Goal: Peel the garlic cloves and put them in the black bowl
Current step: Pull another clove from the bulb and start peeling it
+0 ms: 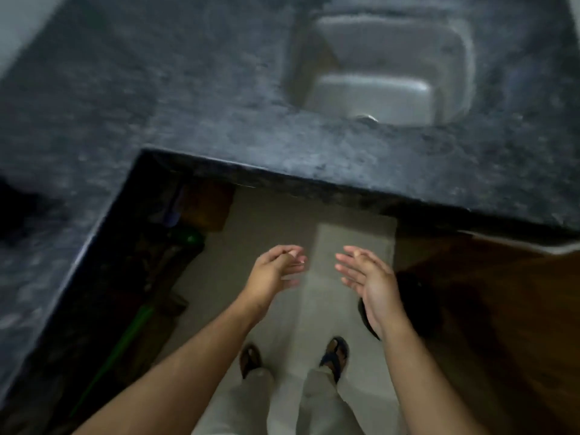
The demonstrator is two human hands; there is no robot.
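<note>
Head view's pretty blurry, both hands, left hand (276, 266) loosely curled and right hand (367, 277) flat open, hold nothing below the tabletop (219, 120) edge, no garlic or black bowl visible, so I'd find those first.

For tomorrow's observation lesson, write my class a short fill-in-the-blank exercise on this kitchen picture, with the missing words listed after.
1. Both hands, the left hand and the right hand, hang over the ____, not over the counter.
2. The steel sink is set into the dark ____.
3. The right hand's fingers are straight and hold ____.
4. The person wears ____ on the feet.

Missing words: floor; counter; nothing; sandals
</note>
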